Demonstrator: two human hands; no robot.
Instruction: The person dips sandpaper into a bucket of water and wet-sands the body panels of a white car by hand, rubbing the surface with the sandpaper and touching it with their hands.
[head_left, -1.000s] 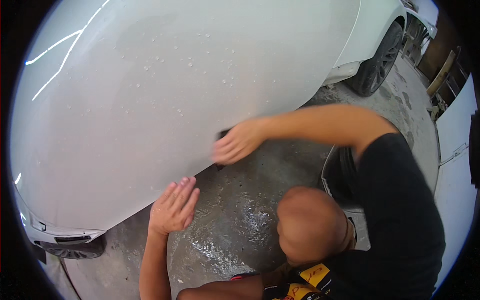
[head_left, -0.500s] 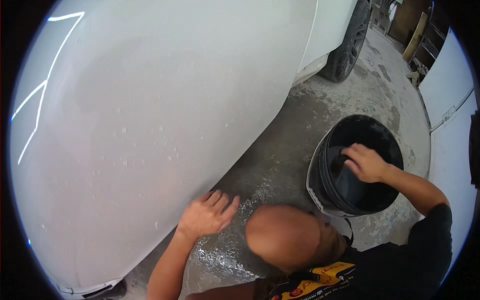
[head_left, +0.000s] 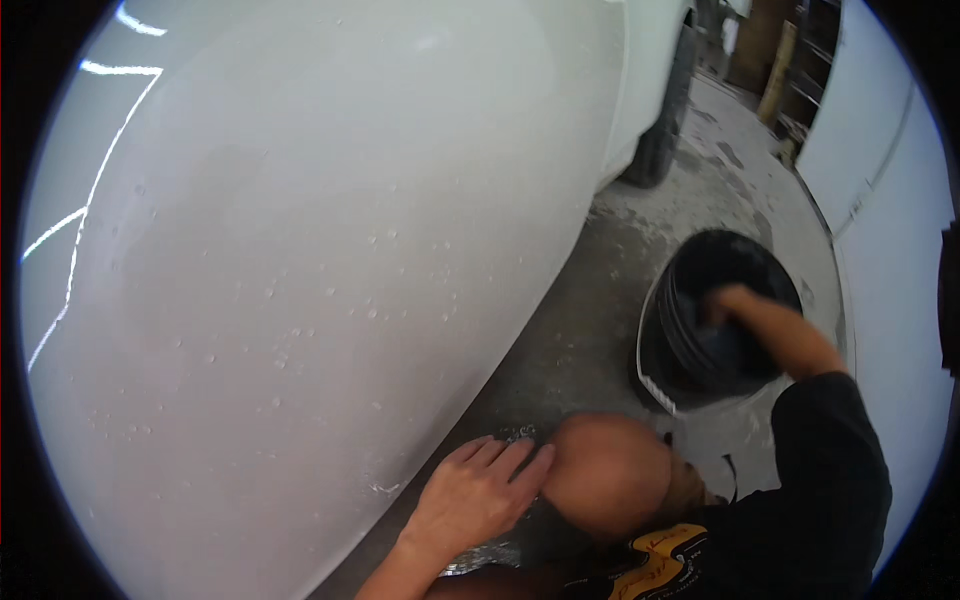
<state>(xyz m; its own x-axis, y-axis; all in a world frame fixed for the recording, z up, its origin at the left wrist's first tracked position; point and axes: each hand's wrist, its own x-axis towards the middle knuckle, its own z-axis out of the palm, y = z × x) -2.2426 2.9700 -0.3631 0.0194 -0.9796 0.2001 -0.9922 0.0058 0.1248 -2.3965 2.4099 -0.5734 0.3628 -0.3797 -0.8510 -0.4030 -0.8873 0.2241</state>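
Note:
A pale, glossy car body panel (head_left: 330, 220), dotted with water drops, fills the left side. My left hand (head_left: 478, 498) is beside its lower edge, near my bent knee (head_left: 610, 475). Its fingers are loosely bent and apart, with nothing seen in them. My right hand (head_left: 722, 303) is down inside a black bucket (head_left: 655, 355). Motion blur and the bucket's inside hide its fingers, so whether it holds anything does not show.
The concrete floor (head_left: 720, 155) is patchy, with a wet, shiny area (head_left: 485, 558) under my left arm. A car wheel (head_left: 655, 150) stands beyond the panel. White doors (head_left: 890, 180) line the right, and a wooden board (head_left: 778, 75) leans at the back.
My right hand, earlier gripping something dark above the bucket's inside, has dropped deeper into it. My left hand has shifted down and right in the picture. The view has moved too.

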